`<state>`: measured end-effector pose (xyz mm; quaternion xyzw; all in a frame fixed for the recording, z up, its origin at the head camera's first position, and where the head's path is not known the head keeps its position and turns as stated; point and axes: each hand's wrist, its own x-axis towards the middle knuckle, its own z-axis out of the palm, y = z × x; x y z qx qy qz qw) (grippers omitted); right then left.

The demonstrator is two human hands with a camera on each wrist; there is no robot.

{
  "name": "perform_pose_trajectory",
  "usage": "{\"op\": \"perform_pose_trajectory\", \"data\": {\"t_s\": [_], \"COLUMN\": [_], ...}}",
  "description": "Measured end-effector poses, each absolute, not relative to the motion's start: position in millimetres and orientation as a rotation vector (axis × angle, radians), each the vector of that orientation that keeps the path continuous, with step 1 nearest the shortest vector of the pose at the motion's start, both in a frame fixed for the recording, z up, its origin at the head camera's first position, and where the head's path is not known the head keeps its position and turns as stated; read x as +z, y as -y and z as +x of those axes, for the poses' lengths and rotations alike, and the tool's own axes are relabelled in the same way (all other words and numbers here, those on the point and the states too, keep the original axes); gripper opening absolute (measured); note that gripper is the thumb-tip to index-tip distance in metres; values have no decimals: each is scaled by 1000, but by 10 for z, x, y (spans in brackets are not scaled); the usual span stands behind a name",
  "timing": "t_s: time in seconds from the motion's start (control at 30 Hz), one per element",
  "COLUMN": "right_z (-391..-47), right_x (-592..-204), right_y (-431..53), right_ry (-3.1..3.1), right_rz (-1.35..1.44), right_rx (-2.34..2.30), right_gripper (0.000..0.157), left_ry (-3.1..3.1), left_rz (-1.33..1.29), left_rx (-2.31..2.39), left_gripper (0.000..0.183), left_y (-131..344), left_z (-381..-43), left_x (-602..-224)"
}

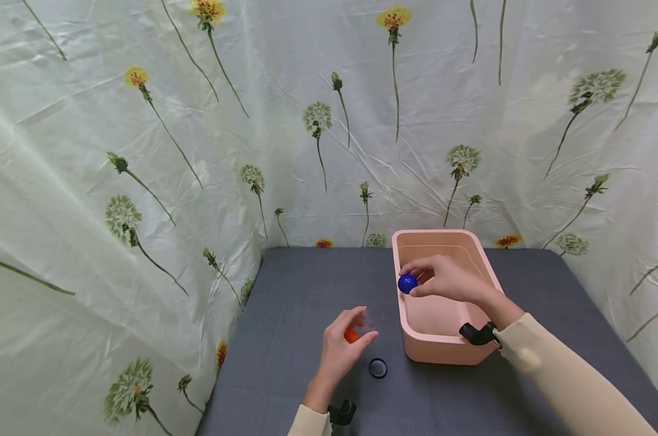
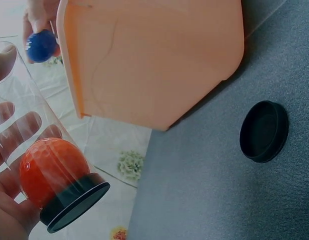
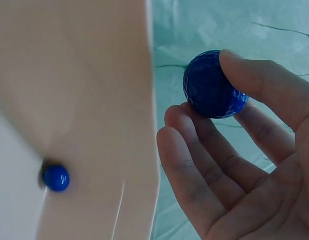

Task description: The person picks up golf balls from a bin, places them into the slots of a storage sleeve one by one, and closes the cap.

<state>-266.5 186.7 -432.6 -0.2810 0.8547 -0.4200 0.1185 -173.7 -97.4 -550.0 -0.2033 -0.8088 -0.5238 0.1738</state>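
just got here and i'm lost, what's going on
A person is holding a clear tube in the left hand, with an orange ball inside at its black end. The right hand pinches a blue ball near the rim of a pink bin, and another blue ball lies inside it. A loose black cap sits on the gray table.

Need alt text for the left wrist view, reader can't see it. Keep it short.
A left hand grips a clear tube with an orange ball inside, at the end closed by a black end cap. At upper left, a right hand holds a blue ball near the rim of a peach bin; a loose black cap lies on a grey table.
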Motion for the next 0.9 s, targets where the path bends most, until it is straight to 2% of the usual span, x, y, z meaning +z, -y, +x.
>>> {"op": "perform_pose_trajectory", "data": {"t_s": [0.53,0.9], "right_z": [-2223,-2158], "right_x": [-4444,-4545], "right_y": [-1589,-1471], "right_ry": [-2354,-2376], "right_rz": [-773,-870], "right_rx": [-1502,-1486], "right_gripper": [40,39], "left_ry": [2252,2259], "left_rz": [-638,-647], "left_rx": [-1442,-1399], "left_gripper": [51,50], "left_y": [973,1006], "left_z": [-1709,-1721], "left_x": [-5468,-5468]}}
